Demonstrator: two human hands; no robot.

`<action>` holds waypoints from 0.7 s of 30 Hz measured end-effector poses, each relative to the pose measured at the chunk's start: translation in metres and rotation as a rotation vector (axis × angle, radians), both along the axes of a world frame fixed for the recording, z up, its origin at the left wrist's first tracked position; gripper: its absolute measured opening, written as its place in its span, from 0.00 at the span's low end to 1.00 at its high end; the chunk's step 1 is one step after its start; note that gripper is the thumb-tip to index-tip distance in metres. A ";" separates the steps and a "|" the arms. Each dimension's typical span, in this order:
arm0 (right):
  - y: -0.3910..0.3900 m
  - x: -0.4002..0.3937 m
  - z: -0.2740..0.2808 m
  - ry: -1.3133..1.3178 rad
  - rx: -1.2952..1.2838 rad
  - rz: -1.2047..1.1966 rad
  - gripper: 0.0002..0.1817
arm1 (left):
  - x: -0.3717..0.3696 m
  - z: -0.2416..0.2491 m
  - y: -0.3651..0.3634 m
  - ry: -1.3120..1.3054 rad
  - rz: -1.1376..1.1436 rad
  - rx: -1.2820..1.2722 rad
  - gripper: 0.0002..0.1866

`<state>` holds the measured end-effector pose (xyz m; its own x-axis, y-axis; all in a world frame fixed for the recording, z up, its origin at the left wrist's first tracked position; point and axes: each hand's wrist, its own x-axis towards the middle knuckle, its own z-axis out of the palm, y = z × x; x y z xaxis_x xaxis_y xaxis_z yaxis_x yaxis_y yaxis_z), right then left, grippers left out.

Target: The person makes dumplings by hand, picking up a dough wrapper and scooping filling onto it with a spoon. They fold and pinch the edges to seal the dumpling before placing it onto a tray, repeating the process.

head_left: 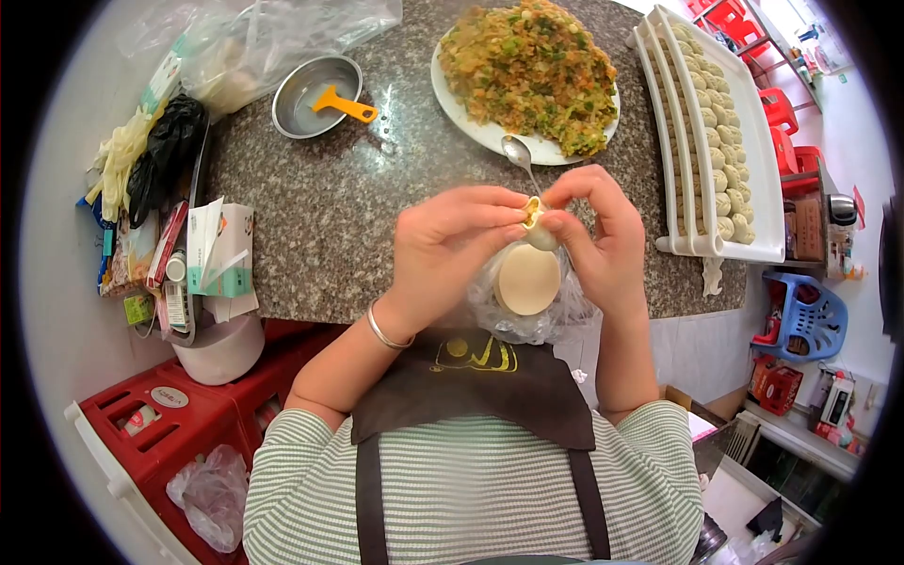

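A partly closed dumpling (540, 235) with yellowish filling showing at its opening is held up in front of the apron. My left hand (457, 226) pinches its left edge between thumb and fingers. On the other side, my right hand (603, 231) grips the wrapper's edge with thumb and index finger. Just below lies a stack of round dumpling wrappers (527, 281) on a clear plastic bag (516, 326). Beyond my hands, a metal spoon (515, 149) leans at the rim of a white plate (450, 94) heaped with chopped filling (527, 71).
Stacked white trays (718, 247) of shaped dumplings (720, 141) stand at the right. A metal bowl (292, 104) with an orange-handled scraper (347, 105) sits at the back left. Boxes (219, 250), gloves (124, 155) and bags crowd the table's left end. A red crate (174, 414) stands below.
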<state>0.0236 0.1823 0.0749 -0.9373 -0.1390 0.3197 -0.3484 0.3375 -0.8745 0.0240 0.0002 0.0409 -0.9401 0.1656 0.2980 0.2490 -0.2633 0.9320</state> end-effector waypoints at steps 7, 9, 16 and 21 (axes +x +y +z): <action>-0.004 0.001 -0.007 0.165 0.106 -0.025 0.03 | -0.001 -0.003 0.004 0.022 0.048 -0.097 0.08; -0.003 0.001 -0.007 0.192 0.122 -0.026 0.03 | -0.001 -0.003 0.005 0.007 0.064 -0.079 0.08; -0.001 0.003 -0.011 0.134 0.017 -0.050 0.04 | 0.001 -0.003 0.008 -0.118 0.027 0.113 0.08; -0.001 0.001 0.002 -0.009 -0.008 -0.028 0.04 | 0.000 0.000 0.002 0.022 0.018 -0.059 0.07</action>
